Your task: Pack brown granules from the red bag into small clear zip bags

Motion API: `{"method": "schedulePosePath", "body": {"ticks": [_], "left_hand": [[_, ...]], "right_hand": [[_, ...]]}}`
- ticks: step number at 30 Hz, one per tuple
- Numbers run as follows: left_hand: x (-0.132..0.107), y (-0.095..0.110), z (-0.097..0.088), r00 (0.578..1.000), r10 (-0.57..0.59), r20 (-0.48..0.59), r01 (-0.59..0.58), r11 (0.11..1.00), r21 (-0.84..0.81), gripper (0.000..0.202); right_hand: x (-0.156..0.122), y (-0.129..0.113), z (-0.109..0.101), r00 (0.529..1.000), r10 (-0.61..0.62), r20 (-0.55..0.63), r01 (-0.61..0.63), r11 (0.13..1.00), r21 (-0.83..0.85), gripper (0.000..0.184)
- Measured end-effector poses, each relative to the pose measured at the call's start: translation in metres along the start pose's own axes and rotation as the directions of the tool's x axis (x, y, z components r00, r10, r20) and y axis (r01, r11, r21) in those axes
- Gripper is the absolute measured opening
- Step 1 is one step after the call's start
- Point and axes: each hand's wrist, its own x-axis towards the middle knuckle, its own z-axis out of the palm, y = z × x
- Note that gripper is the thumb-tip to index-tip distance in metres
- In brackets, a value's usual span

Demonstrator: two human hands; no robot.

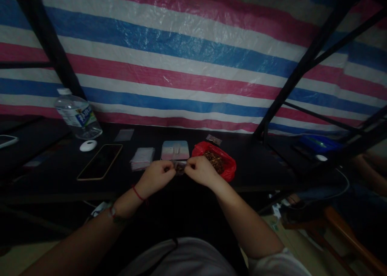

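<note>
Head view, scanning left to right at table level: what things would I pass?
Water bottle → dark phone → stack of small clear bags → pastel pad → red bag of brown bits → blue object. The left hand and right hand, pinching a small packet, overlap several of these, so omitted.

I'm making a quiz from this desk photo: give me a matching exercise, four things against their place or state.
Things:
1 water bottle
2 phone
3 red bag
4 small clear packet

Places or states:
A pinched between left hand and right hand
B lying flat, screen dark
C back left of the table
D open, brown bits inside

Pairs: 1-C, 2-B, 3-D, 4-A
</note>
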Motion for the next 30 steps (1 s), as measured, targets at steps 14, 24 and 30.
{"method": "schedulePosePath", "body": {"ticks": [14,24,30], "left_hand": [[-0.01,0.02,-0.043,0.972,0.23,-0.055,-0.234,0.969,-0.08,0.026],[-0.005,0.005,-0.046,0.979,0.109,-0.174,-0.125,0.988,-0.088,0.029],[0.003,-0.002,-0.039,0.987,0.08,-0.141,-0.086,0.996,-0.033,0.027]], "right_hand": [[0.001,0.016,0.004,0.919,-0.18,0.351,-0.18,0.602,0.778,0.053],[0.0,0.037,-0.027,0.984,-0.02,0.176,-0.127,0.619,0.775,0.034],[-0.016,0.073,-0.088,0.936,0.302,-0.18,-0.046,0.612,0.789,0.038]]}}
